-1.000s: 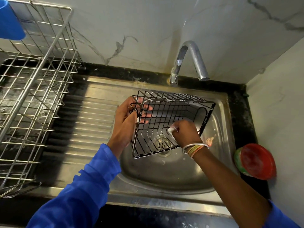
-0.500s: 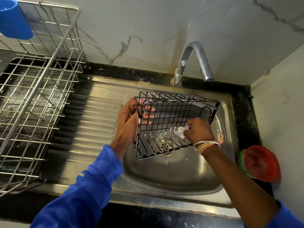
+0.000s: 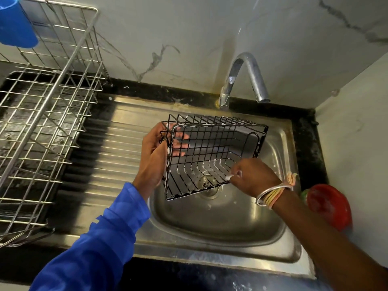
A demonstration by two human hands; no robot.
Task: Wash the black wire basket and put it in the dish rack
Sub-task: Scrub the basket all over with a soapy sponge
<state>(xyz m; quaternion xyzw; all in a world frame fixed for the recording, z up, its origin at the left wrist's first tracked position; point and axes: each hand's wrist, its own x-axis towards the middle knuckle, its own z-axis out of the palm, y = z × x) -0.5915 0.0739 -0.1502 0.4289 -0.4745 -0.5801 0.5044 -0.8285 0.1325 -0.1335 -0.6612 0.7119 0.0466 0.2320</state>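
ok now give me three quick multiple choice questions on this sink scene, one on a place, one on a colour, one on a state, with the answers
1. Where does the dish rack stand relative to the sink?
A) inside it
B) to its left
C) to its right

2. What colour is the round container right of the sink?
A) blue
B) yellow
C) red

3. How is the black wire basket placed?
A) held tilted over the sink
B) lying flat in the rack
C) hanging from the tap

Answers:
1 B: the rack stands at the left, the basin at the right.
2 C: its top is plainly red.
3 A: the left hand grips the basket's left end above the basin, while the right hand pinches a soapy white wad at its lower edge.
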